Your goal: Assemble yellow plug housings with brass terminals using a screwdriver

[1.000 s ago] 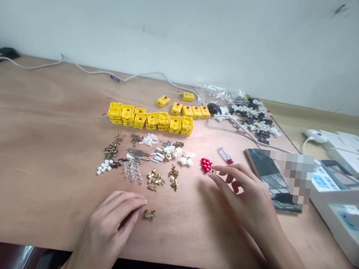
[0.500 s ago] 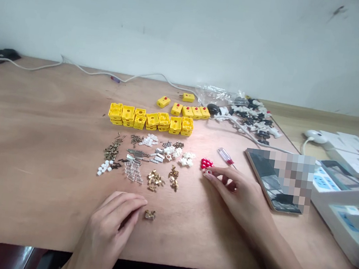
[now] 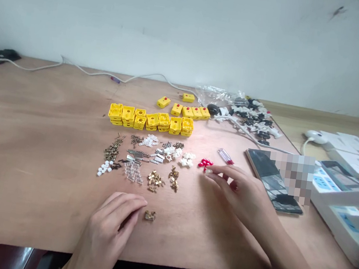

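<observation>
My right hand reaches left across the wooden table, its fingertips touching a small cluster of red caps; the fingers are stretched out and I see nothing held. My left hand rests near the front edge, fingers loosely curled flat on the wood, just left of a small brass part. Beyond lie sorted heaps of tiny parts: brass clips, clear pieces, white pieces and screws. A row of yellow housings stands behind them.
A small red-handled screwdriver lies right of the red caps. A phone and white boxes sit at the right. Black and white parts and a plastic bag lie at the back; a white cable runs along the wall.
My right hand has slid left and slightly away, nudging the red caps a little to the left. My left hand and the brass part have stayed put.
</observation>
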### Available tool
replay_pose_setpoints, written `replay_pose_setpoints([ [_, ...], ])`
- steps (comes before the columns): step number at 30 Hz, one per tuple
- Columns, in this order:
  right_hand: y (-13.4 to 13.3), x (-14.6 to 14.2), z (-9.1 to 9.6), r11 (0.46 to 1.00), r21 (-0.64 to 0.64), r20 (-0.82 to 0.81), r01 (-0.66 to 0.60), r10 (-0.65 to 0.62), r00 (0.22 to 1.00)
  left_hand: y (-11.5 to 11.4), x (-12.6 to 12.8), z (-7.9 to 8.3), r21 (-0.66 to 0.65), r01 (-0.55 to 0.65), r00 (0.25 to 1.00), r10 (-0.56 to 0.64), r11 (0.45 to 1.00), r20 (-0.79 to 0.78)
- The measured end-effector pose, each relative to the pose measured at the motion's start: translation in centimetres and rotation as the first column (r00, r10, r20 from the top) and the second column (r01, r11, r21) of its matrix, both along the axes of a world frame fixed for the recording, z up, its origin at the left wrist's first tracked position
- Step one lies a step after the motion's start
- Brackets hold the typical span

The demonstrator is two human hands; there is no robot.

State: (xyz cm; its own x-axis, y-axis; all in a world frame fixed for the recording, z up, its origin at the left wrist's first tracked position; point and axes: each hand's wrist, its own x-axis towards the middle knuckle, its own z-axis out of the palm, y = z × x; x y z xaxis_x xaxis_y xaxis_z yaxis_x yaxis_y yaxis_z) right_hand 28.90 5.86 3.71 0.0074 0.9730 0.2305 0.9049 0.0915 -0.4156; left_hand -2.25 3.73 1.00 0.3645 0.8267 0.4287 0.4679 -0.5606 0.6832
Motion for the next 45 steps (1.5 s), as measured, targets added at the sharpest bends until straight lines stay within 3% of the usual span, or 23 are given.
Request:
replay_pose_setpoints([
  [10, 0.0, 0.4, -0.1, 1.000, 0.022, 0.003, 0.017, -0.017, 1.000, 0.1, 0.1, 0.2, 0.016, -0.004, 1.000, 0.004, 1.000, 0.000],
  [16, 0.5, 0.2, -0.3, 0.998, -0.046, 0.005, -0.038, 0.038, 0.999, 0.1, 0.1, 0.3, 0.033, 0.008, 1.000, -0.008, 0.999, -0.005],
  [21, -1.0, -0.5, -0.4, 0.994, -0.089, -0.034, -0.064, 0.061, 0.998, 0.1, 0.1, 0.4, 0.009, 0.009, 1.000, -0.009, 1.000, 0.002],
  [28, -3.8, -2.2, -1.5, 0.987, 0.101, 0.043, -0.125, 0.121, 0.992, -0.1, 0.0, 0.1, -0.019, 0.012, 1.000, -0.012, 1.000, 0.008],
  [32, -4.5, -2.5, -2.2, 0.978, 0.139, 0.082, -0.155, 0.145, 0.986, -0.1, 0.0, -0.1, -0.004, 0.012, 1.000, -0.012, 1.000, 0.007],
  [37, -5.0, -2.5, -2.2, 0.987, 0.150, -0.011, -0.062, 0.065, 0.998, 0.0, 0.1, 0.0, 0.024, 0.010, 1.000, -0.010, 1.000, 0.002],
  [45, -5.5, -1.6, -2.6, 0.999, 0.036, -0.189, 0.020, -0.013, 0.982, 0.1, 0.1, 0.3, 0.037, 0.004, 1.000, -0.003, 0.999, -0.005],
])
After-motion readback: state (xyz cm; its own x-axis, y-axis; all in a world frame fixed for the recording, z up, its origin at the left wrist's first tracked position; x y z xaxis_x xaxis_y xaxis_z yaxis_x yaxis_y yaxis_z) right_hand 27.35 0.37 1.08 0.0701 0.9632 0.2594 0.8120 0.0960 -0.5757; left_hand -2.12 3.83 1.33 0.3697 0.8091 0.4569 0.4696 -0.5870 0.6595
